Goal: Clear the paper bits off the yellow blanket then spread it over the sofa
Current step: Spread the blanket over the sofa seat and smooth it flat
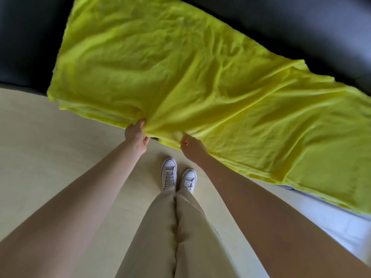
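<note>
The yellow blanket (180,77) lies wrinkled across the dark sofa (26,47), its near edge hanging over the sofa's front. My left hand (137,135) pinches that near edge at the middle. A little to the right, my right hand (190,147) grips the same edge, and folds fan out from both grips. No paper bits show on the blanket's visible surface.
I stand on a pale wooden floor (50,157) right in front of the sofa, in white sneakers (169,173). A light bluish-white surface (331,223) lies on the floor at the lower right, under the blanket's hanging end.
</note>
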